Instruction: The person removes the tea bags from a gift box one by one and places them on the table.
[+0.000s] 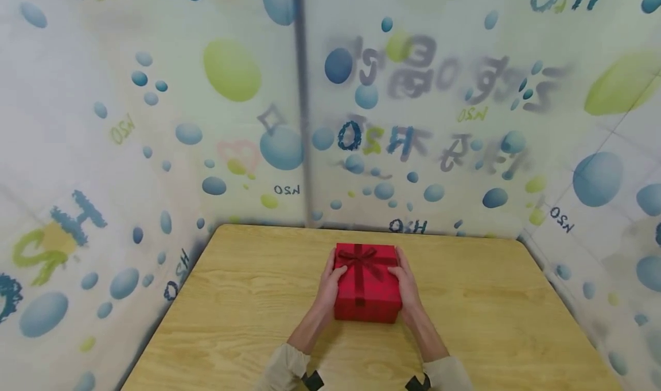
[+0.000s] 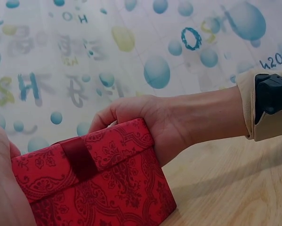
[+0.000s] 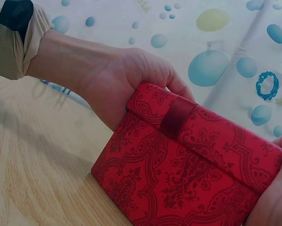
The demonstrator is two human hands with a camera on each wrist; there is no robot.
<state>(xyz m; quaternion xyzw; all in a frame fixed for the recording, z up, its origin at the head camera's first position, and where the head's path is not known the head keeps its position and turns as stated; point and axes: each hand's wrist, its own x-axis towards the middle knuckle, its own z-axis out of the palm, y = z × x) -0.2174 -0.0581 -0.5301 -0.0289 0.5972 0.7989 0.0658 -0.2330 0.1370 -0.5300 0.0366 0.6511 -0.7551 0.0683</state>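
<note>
A red gift box (image 1: 373,290) with a dark red ribbon and a bow (image 1: 358,257) on its lid is near the middle of the table. My left hand (image 1: 329,285) grips its left side, the thumb over the top edge. On the opposite side my right hand (image 1: 405,282) grips it the same way. Both wrist views show a dark paisley pattern on the box (image 2: 117,188) and the lid fitted over its body. In the right wrist view the lower corner of the box (image 3: 145,169) is close over the wood.
The light wooden table (image 1: 248,299) spreads out on all sides of the box. Behind it and at both sides hang pale curtains (image 1: 232,150) printed with blue and green drops and lettering. Dark straps with cameras (image 2: 272,93) sit on the beige sleeves.
</note>
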